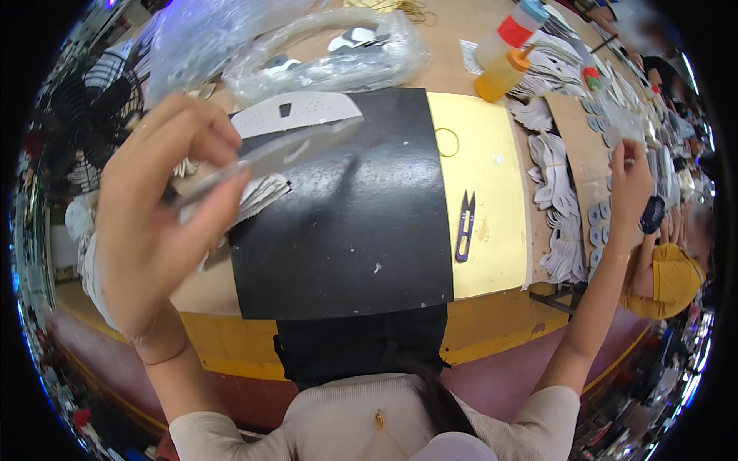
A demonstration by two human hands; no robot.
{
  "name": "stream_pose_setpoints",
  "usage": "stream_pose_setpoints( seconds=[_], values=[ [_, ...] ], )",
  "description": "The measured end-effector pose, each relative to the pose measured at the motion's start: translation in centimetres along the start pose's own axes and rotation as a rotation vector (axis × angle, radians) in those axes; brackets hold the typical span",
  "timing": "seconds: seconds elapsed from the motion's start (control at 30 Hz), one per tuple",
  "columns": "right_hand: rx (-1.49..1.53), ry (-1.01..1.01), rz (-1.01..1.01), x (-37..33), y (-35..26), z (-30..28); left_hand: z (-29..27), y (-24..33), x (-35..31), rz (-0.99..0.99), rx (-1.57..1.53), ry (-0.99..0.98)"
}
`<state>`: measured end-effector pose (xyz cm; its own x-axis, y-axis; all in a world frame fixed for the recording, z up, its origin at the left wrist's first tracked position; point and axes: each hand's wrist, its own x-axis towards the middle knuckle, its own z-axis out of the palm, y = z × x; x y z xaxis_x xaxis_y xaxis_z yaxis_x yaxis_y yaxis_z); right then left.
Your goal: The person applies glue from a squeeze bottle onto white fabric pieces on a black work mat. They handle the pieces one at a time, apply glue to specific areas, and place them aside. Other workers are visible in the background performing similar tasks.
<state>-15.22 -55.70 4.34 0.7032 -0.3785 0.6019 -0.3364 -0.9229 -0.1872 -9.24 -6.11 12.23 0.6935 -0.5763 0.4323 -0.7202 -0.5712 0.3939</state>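
Wooden workbench (477,31): black mat (354,230), yellow sheet (484,169), thread snips (464,227), glue bottles (503,73).

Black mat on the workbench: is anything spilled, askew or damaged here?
Nothing spilled. The black mat carries a few pale specks and overhangs the bench edge. The thread snips lie flat on the yellow sheet.

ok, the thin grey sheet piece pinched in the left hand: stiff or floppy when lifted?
Probably semi-stiff: the thin grey sheet piece juts out nearly straight from the left hand without drooping. Likely light, since a pinch at one end carries it. It looks smooth and slightly glossy, so it may slip from a loose grip.
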Motion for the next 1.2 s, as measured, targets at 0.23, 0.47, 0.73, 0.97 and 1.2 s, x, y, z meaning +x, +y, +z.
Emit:
stream_pose_setpoints(
  seconds=[0.23, 0.47, 0.73, 0.97, 1.2],
  values=[
    [0.746, -0.362, -0.695, -14.9, -16.8, 0.1, -1.2, 1.8, -6.4, 0.145, -0.712, -0.585],
    [0.687, -0.511, -1.024, -16.8, -18.7, 1.6, 6.3, 2.8, -10.9, -0.011, -0.680, -0.717],
    [0.619, -0.518, -1.113, -16.6, -18.9, 1.3, 10.1, 2.0, -11.5, 0.122, -0.330, -0.539],
    [0.635, -0.531, -1.101, -16.7, -18.8, 1.3, 11.4, 2.3, -11.2, 0.147, -0.243, -0.570],
    [0.862, -0.642, -0.845, -17.0, -18.6, 1.5, 11.7, 3.2, -10.7, 0.152, -0.194, -0.580]
  ],
)
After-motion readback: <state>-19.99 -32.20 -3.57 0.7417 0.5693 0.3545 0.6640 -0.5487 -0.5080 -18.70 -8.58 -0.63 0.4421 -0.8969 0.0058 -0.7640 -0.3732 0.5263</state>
